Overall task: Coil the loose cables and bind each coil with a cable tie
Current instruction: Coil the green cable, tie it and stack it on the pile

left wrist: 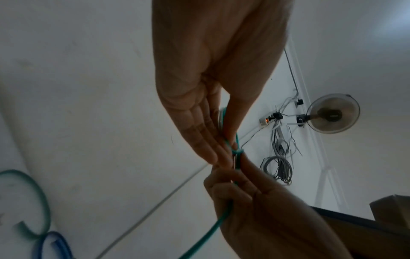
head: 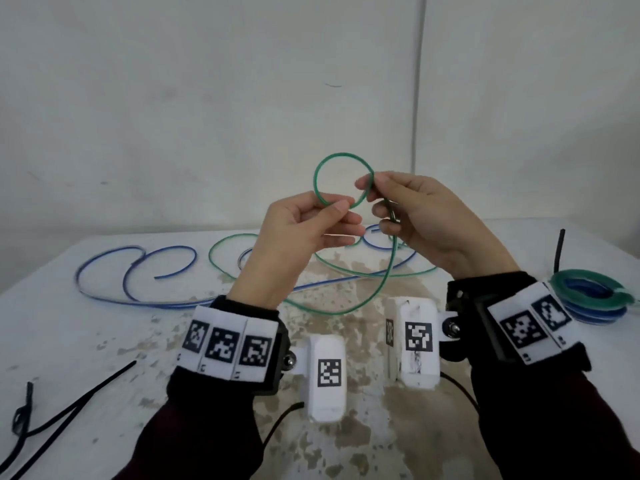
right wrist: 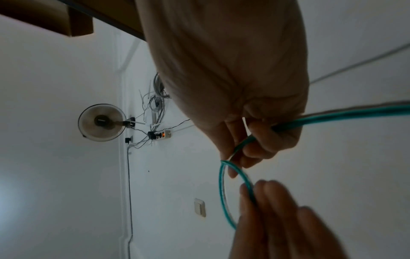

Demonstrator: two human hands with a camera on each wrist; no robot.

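**First green loop made, lots of cable left to wind**

Your left hand (head: 308, 230) pinched the bottom of a small ring in the green cable (head: 341, 180), thumb and finger pressed on it. Your right hand (head: 420, 221) pinched the ring's right side where the cable crossed itself, and the long tail ran down through its curled fingers to the table (head: 86, 341). Both hands were up in the air, close together, one on each side of the ring.

To do this step well, I think you needed to keep each new loop the same size, lay it flat on the first one, and let the tail slide so it did not twist.

Counting from left to right: two black ties (head: 62, 410) lay near the left edge, one loose blue cable (head: 138, 271) lay at the back, one green cable was in your hands, and one stack of finished coils (head: 592, 299) sat at the right. I could not tell how many coils were in it.
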